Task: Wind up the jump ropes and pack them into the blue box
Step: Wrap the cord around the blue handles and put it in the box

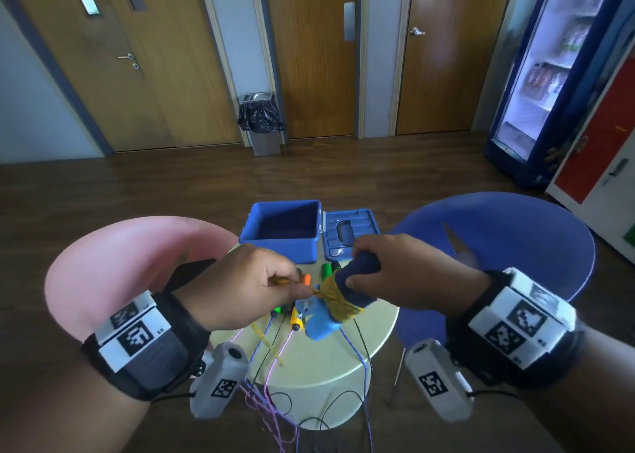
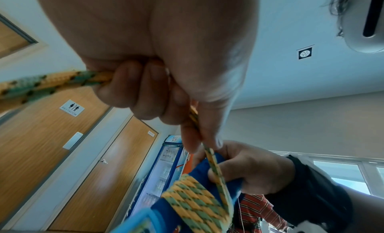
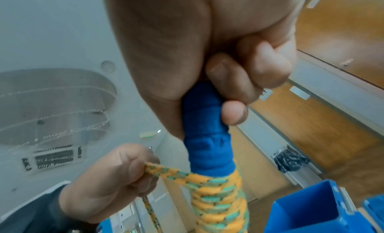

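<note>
My right hand [image 1: 374,274] grips the dark blue padded handles [image 3: 205,130] of a jump rope held above the table. Yellow-and-green braided rope [image 1: 338,298] is coiled tightly around the handles' lower part [image 3: 220,203]. My left hand [image 1: 261,280] pinches the free length of that rope [image 2: 214,164] right beside the coil, with the loose tail [image 2: 41,82] trailing out past my fingers. The open blue box [image 1: 283,229] stands at the table's far edge, its inside dark and its contents not visible. Its lid [image 1: 350,234] lies just to its right.
Other jump ropes with orange, green and yellow handles [image 1: 292,315] lie on the round cream table [image 1: 323,366]; their thin purple and black cords [image 1: 275,411] hang over the near edge. A pink chair [image 1: 137,263] stands left, a blue chair [image 1: 498,239] right.
</note>
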A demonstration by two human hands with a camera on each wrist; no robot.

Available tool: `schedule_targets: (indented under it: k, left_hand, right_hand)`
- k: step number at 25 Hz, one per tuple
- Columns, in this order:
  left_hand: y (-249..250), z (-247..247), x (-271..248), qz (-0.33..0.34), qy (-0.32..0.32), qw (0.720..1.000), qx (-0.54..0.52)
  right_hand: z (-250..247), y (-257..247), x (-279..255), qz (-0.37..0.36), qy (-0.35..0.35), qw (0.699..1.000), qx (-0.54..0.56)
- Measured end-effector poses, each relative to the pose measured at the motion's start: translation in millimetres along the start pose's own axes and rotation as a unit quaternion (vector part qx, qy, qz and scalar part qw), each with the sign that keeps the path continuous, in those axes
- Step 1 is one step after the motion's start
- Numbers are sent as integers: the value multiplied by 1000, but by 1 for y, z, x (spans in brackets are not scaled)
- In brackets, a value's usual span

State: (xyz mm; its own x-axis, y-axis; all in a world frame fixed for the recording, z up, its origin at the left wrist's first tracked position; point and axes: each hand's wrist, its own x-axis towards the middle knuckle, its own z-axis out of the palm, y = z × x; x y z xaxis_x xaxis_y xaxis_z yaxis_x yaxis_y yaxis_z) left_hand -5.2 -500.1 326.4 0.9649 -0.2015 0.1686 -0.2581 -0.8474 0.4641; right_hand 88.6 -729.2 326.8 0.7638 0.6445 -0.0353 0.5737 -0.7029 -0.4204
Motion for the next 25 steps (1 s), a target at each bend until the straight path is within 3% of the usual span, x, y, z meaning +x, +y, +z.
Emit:
schedule_targets:
  k: [2,4,8,14,22,25]
  left_hand:
    - [3,3,-4,14,-4,1000,18]
    - [4,9,-8,47,-10,998,35]
    - [4,2,-3,40,1,998,46]
    - [4,4,1,7,-55,997,-60]
    - [0,15,6,-58,-79,978,-185]
    - [3,17,4,-44,-90,963,-250]
  right_hand:
    - [0,1,2,12,53,998,-20]
    - [-1,1,3,27,39,999,-26]
    - [3,-2,-1,-13,-81,997,-2]
    - [-17,0,-7,-59,-218,950,216]
    - [-12,0,-13,-47,-222,911,343]
    - [-11,-1,-16,-44,-228,903,362]
